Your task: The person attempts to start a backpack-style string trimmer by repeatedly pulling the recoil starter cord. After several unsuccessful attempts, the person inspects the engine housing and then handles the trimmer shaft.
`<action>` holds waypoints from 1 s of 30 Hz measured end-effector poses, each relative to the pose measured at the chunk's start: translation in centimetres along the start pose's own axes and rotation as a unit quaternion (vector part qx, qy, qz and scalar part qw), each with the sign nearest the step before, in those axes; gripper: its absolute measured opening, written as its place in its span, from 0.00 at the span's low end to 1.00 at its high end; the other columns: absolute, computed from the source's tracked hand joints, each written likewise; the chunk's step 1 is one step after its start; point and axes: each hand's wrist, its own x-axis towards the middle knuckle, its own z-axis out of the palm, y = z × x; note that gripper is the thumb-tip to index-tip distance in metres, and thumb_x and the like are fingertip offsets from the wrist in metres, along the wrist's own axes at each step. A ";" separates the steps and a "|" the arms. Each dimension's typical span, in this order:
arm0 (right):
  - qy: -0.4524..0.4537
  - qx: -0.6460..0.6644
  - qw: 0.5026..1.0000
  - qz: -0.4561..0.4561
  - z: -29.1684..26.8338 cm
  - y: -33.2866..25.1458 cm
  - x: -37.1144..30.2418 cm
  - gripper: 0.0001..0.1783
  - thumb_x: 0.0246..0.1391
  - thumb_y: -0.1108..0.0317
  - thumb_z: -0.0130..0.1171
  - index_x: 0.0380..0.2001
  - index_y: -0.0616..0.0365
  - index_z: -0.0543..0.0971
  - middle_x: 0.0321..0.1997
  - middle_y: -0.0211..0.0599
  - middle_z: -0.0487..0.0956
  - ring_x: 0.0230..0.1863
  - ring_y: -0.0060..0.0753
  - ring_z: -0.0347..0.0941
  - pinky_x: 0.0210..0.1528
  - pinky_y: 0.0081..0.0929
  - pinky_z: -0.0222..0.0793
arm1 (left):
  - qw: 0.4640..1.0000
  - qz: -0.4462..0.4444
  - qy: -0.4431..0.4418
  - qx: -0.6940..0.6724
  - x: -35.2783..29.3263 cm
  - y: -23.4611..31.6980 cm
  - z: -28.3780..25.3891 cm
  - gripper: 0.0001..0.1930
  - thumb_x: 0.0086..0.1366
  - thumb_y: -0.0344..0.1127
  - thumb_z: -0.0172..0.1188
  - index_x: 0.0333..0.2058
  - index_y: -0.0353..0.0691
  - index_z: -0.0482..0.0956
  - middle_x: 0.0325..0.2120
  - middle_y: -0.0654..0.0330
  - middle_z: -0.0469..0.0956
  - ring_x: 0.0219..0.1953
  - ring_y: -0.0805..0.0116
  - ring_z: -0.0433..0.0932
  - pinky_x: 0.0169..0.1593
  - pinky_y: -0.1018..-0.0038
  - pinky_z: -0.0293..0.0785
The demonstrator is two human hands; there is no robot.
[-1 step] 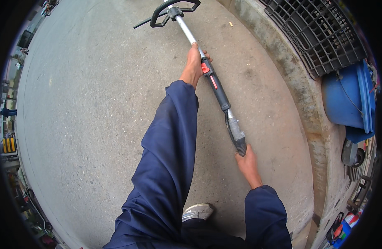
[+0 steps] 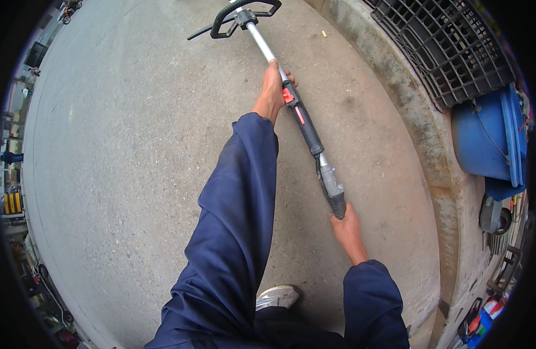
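Note:
A brush cutter shaft (image 2: 261, 42) slants from the top of the head view down toward my right, silver with a black loop handle (image 2: 221, 24) near its upper end. My left hand (image 2: 273, 87) is wrapped round the silver tube, just above the black grip (image 2: 305, 127) with its red trigger (image 2: 288, 95). Lower down, my right hand (image 2: 348, 230) closes on the end of the tool, by a black ribbed sleeve (image 2: 337, 206) below a grey metal fitting (image 2: 330, 179). Its fingers are partly hidden. The tool's far end runs out of view.
Concrete ground (image 2: 134, 174) lies under the tool, and my shoe (image 2: 278, 298) stands on it. A low concrete ledge (image 2: 396, 87) curves along the right. On it are a black plastic crate (image 2: 448, 46) and a blue bin (image 2: 483, 136). A motorbike (image 2: 69, 10) is at the far left.

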 end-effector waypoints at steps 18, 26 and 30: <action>-0.004 -0.008 1.000 0.015 -0.2 -0.4 0.0 0.19 0.56 0.66 0.67 0.47 0.64 0.76 0.33 0.56 0.82 0.35 0.53 0.82 0.42 0.43 0.75 | 1.000 0.013 -0.012 -0.015 -0.2 -0.1 -0.1 0.28 0.81 0.58 0.40 0.42 0.33 0.70 0.23 0.55 0.75 0.22 0.60 0.77 0.28 0.62 0.81; -0.023 -0.001 1.000 0.019 -0.6 -0.9 0.0 0.20 0.56 0.65 0.65 0.47 0.65 0.74 0.37 0.62 0.83 0.43 0.67 0.83 0.45 0.51 0.75 | 1.000 0.006 -0.021 -0.021 0.2 -0.4 -0.6 0.27 0.81 0.58 0.39 0.42 0.35 0.70 0.24 0.53 0.76 0.24 0.59 0.78 0.29 0.61 0.81; -0.023 -0.010 1.000 0.017 -0.7 -1.0 0.0 0.20 0.56 0.65 0.66 0.47 0.65 0.74 0.37 0.62 0.83 0.42 0.66 0.83 0.44 0.50 0.75 | 0.997 -0.011 -0.038 -0.065 0.1 -0.9 -1.2 0.29 0.81 0.60 0.35 0.43 0.38 0.72 0.27 0.53 0.79 0.33 0.54 0.82 0.34 0.57 0.81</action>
